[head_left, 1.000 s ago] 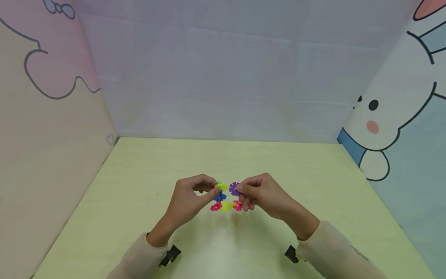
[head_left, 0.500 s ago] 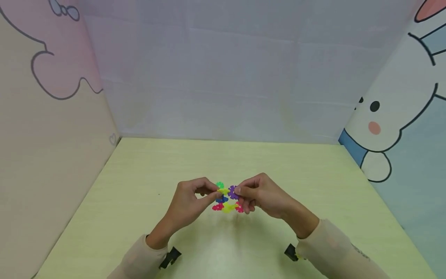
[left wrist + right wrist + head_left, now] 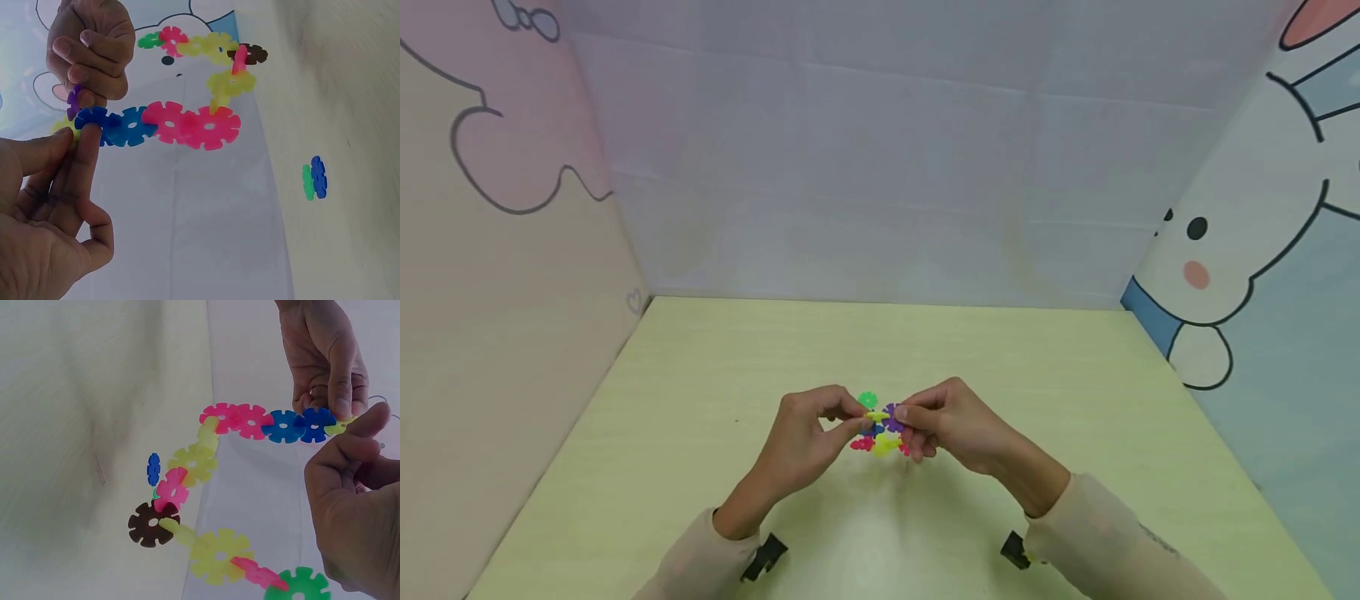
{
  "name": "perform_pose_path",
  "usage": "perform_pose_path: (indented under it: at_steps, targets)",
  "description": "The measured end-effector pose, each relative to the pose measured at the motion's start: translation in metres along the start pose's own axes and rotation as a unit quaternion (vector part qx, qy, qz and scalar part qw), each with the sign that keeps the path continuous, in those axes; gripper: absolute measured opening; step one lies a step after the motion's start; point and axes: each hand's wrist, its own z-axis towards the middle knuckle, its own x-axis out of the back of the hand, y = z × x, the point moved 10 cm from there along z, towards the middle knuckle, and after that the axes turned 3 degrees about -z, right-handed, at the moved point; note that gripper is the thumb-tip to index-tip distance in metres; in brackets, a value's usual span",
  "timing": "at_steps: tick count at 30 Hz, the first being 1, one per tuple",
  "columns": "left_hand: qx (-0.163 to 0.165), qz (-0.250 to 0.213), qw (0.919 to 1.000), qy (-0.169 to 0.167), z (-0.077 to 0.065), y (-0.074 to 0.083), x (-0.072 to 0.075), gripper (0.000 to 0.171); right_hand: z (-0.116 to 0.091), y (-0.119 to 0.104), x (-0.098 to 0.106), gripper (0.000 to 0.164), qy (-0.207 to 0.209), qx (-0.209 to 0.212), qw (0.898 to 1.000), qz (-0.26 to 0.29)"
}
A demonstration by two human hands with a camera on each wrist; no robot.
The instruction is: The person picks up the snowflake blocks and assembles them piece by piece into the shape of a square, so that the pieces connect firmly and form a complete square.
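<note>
A chain of notched snowflake discs hangs between my hands. My left hand [image 3: 808, 437] pinches its end at a yellow disc [image 3: 876, 416], which looks edge-on in the head view. Two blue discs [image 3: 131, 126] and two pink discs [image 3: 209, 127] follow, then yellow ones, a brown disc [image 3: 153, 523] and a green disc [image 3: 298, 585] at the far end. My right hand [image 3: 958, 429] pinches a purple disc [image 3: 891, 418] with thumb and finger, close beside the yellow disc. Whether purple and yellow touch is hidden by the fingers.
A pale table [image 3: 737, 350] lies under the hands, with a plain cloth wall [image 3: 880, 167] behind and printed walls on both sides. A blue disc [image 3: 319, 177] and a green one [image 3: 307, 182] show against the table; whether they rest there I cannot tell.
My right hand has moved left, bringing the purple disc up to the yellow one. The yellow disc has turned edge-on, and more of the green disc shows above it.
</note>
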Motion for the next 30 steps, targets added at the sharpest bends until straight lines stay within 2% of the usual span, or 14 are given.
perform_pose_path:
  at_steps: [6, 11, 15, 18, 20, 22, 24, 25, 27, 30]
  targets:
    - [0.018, 0.016, 0.9993, -0.03, -0.003, -0.003, -0.004, 0.014, -0.002, 0.005, -0.003, 0.03, -0.008, -0.013, 1.0, 0.005]
    - [-0.012, 0.05, 0.998, -0.036, 0.0, 0.006, -0.005, 0.038, 0.0, 0.0, -0.009, 0.03, -0.022, 0.002, 1.0, 0.005]
    - [-0.027, 0.061, 0.997, -0.04, 0.003, 0.011, -0.007, 0.035, 0.002, -0.004, -0.013, 0.03, -0.041, 0.004, 0.999, 0.003]
    - [-0.015, 0.065, 0.9969, -0.041, 0.003, 0.009, -0.006, 0.029, 0.003, -0.011, -0.006, 0.03, -0.039, 0.011, 0.998, -0.044]
    - [0.0, 0.062, 0.9972, -0.041, 0.001, 0.006, -0.004, 0.027, 0.006, -0.02, 0.011, 0.028, -0.005, 0.031, 0.993, -0.113]
    - [0.02, 0.057, 0.9973, -0.042, 0.0, 0.003, 0.0, 0.026, 0.013, -0.027, 0.037, 0.026, 0.048, 0.053, 0.976, -0.205]
    - [0.039, 0.049, 0.9971, -0.044, -0.003, 0.001, 0.003, 0.025, 0.024, -0.027, 0.064, 0.026, 0.099, 0.067, 0.949, -0.293]
    - [0.046, 0.045, 0.9969, -0.046, -0.004, 0.001, 0.004, 0.025, 0.033, -0.022, 0.075, 0.028, 0.11, 0.071, 0.934, -0.334]
    - [0.055, 0.037, 0.9965, -0.051, -0.006, 0.001, 0.006, 0.026, 0.053, -0.006, 0.085, 0.031, 0.102, 0.072, 0.909, -0.397]
    - [0.055, 0.027, 0.9963, -0.06, -0.007, 0.002, 0.006, 0.027, 0.084, 0.022, 0.073, 0.036, 0.043, 0.074, 0.884, -0.459]
